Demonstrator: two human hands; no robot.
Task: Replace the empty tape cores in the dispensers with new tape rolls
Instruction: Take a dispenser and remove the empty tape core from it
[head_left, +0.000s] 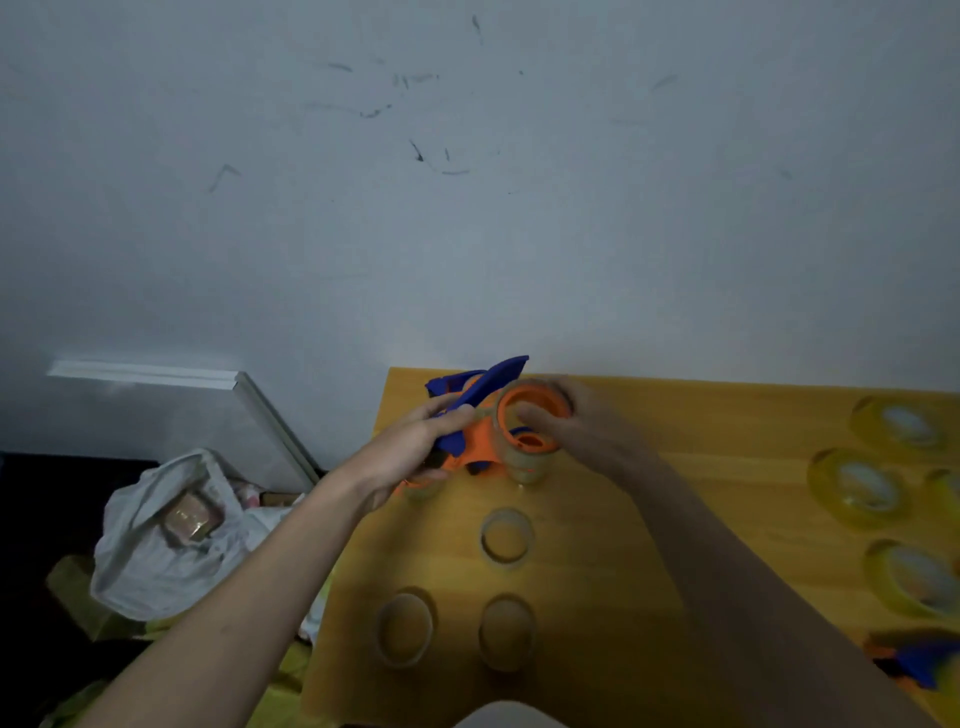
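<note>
A blue and orange tape dispenser (480, 410) is held above the far left part of the yellow table (649, 519). My left hand (415, 452) grips its blue handle. My right hand (576, 431) grips the core (524, 413) on the dispenser's orange wheel, fingers curled round its rim. Three empty cores lie on the table: one in the middle (506, 535), two nearer me (405, 626) (506, 631). Another core (527, 465) stands just under the dispenser. Several new yellowish tape rolls (860, 488) lie at the right.
A second blue and orange dispenser (919, 662) lies at the table's right edge near me. Left of the table on the floor sits a white plastic bag (156, 545) with a tape roll inside. A white board (208, 410) leans against the wall.
</note>
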